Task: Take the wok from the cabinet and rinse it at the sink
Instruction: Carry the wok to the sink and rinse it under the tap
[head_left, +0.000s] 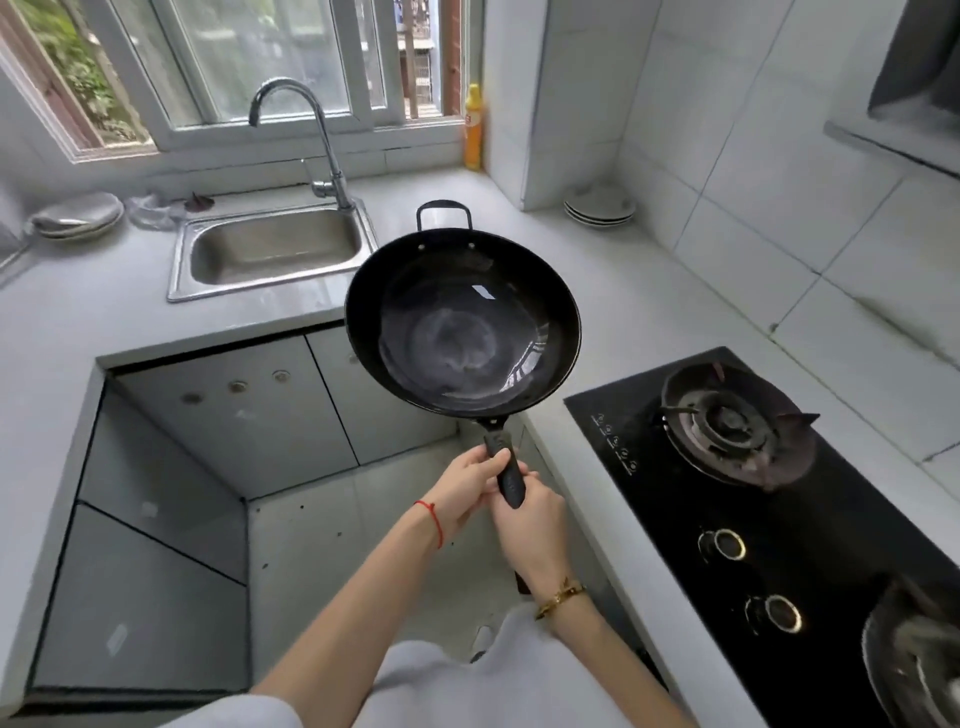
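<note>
Both hands hold the wok by its long handle, out in the air in front of the bench corner.

The left hand (470, 480) and right hand (530, 525) have their fingers (496, 460) curled tight round the black handle (506, 475), left just above right. The wok (462, 322) is empty, roughly level, its far loop handle pointing away; it hangs over the cabinet doors (291, 410), beside the gas hob (769, 499). Beyond it, left, lie the steel sink (272, 252) and the tap (311, 135), with stacked plates (600, 208) at the back right.
</note>
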